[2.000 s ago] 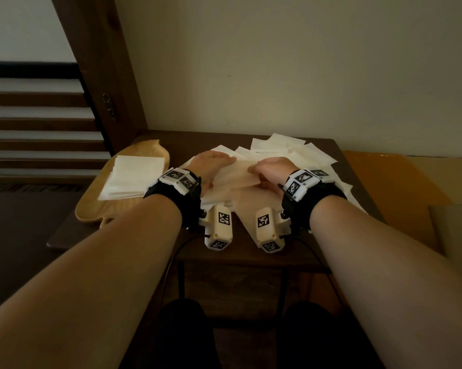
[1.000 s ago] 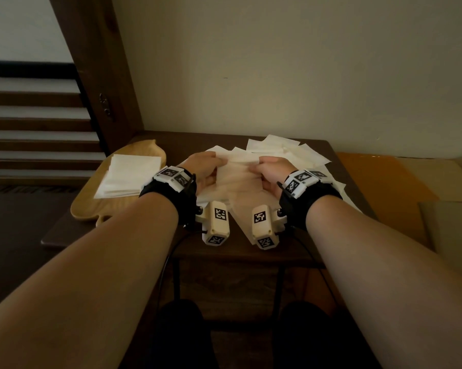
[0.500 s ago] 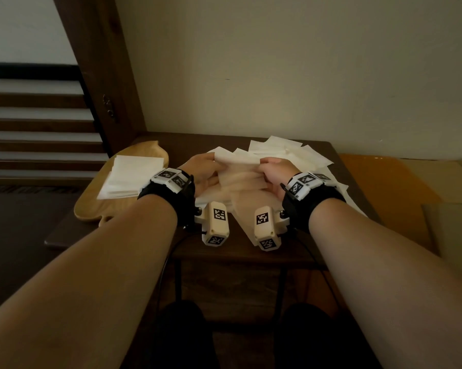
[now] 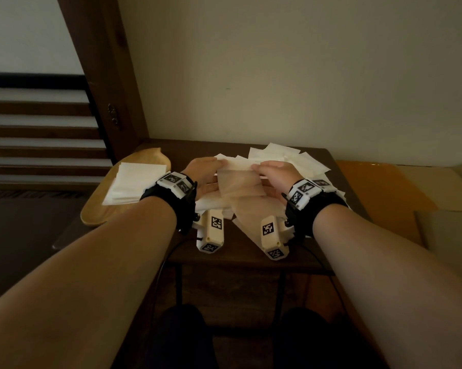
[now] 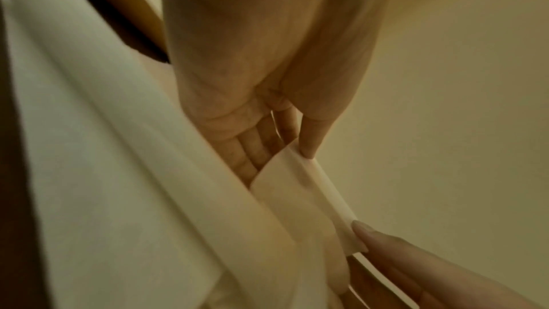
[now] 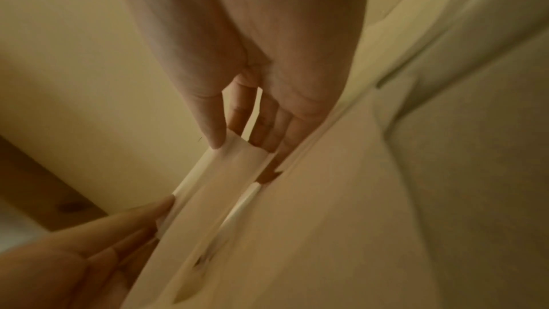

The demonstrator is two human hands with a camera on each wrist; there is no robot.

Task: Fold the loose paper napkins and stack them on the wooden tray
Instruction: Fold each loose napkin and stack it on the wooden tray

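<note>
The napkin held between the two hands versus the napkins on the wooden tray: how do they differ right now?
The held napkin is lifted off the table, pinched at its top edge by the left hand and right hand; the tray napkins lie flat on the wooden tray, untouched. The held napkin is a single hanging sheet, mid-fold; the tray napkins form a squared stack. Both are plain white paper.

No words, brands or numbers can be read; the only signs are black-and-white square code marks on the wristbands (image 4: pixel 174 182) and on the two white camera housings (image 4: pixel 211 231) below the wrists.
</note>
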